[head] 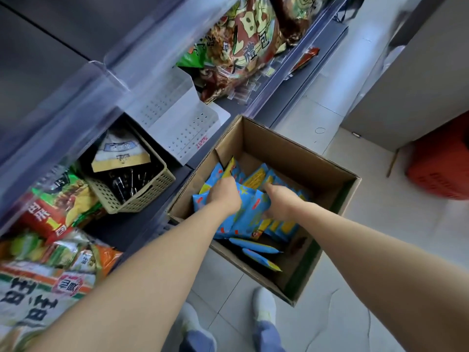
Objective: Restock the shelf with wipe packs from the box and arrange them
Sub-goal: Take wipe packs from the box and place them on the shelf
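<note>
our left hand (223, 196) and right hand (278, 202) each grip blue-and-yellow plastic wipe packs (250, 210) inside the open brown cardboard box (291, 156) on the pale tiled floor (380, 229). many remain there and none show on the dark grey shelf (132, 229), so restocking seems barely begun.

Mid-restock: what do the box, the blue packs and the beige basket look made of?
Box: matte brown cardboard, folded flaps. Blue packs: likely soft plastic film, slight sheen, sealed edges. Beige basket: probably rigid plastic, moulded grid of holes.
</note>
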### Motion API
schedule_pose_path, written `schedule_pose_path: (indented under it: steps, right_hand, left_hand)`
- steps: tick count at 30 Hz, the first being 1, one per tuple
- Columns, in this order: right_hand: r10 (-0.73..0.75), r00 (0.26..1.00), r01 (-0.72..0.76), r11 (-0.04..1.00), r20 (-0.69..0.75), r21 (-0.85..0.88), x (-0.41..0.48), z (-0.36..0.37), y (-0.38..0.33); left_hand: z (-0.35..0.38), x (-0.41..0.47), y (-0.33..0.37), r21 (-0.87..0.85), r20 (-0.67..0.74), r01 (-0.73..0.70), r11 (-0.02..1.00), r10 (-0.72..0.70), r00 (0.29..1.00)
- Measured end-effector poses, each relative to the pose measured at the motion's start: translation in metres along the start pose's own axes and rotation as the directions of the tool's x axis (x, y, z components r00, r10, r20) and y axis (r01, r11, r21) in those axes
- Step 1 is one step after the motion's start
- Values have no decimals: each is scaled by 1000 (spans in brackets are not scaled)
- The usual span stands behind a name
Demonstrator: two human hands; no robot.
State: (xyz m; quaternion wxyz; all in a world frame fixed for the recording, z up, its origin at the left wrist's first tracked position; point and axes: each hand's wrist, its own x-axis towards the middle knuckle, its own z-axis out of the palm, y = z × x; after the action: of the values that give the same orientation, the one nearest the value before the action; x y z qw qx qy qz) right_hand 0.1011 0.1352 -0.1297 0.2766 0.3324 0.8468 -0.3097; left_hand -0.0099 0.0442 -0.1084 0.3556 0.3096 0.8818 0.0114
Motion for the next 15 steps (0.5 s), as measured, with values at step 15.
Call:
schedule_pose_path:
  steps: [15]
  right_hand:
    - [20, 910, 29, 993, -413, 111, -124, -164, -52]
  left_hand:
    - [-145, -100, 37, -114, -172, 27, 993, -46, 984]
